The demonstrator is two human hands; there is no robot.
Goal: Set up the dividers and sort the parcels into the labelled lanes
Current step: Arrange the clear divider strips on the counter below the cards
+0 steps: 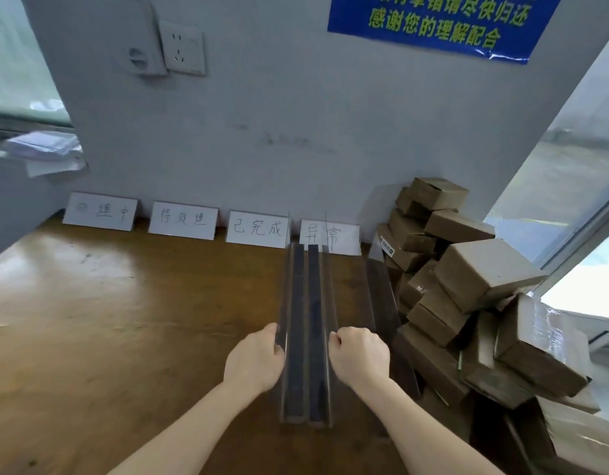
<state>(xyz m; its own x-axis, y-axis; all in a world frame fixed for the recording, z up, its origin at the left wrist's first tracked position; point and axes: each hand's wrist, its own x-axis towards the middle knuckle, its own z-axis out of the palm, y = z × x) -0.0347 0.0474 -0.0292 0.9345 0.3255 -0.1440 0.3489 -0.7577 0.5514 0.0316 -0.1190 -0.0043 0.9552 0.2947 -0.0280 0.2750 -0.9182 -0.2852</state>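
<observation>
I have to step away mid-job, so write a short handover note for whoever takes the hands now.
Left hand and right hand each grip a side of the clear dividers, bunched together on the table in front of the 异常 card.
Four label cards lean on the wall; the 已完成 card is next left.
Parcels are piled at the right, unsorted.
Done: cards placed. Left: spread dividers into lanes, then sort parcels.

Blue notice (440,22) top cut off
</observation>
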